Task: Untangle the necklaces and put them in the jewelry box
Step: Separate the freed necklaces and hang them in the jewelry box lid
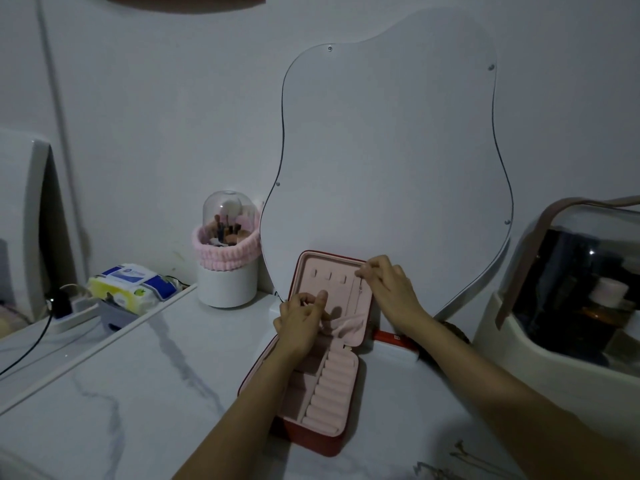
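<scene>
Thin necklace hangs in the open pink-lined jewelry box; right hand pinches it, left hand curled, grip unclear.

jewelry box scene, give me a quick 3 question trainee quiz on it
1. True or false: the jewelry box lies open with its lid propped up.
2. Which hand pinches the necklace at the lid's top: A) left hand B) right hand?
3. What stands left of the box, against the wall?

Key: 1 true. 2 B. 3 The brush holder with a clear dome.
</scene>
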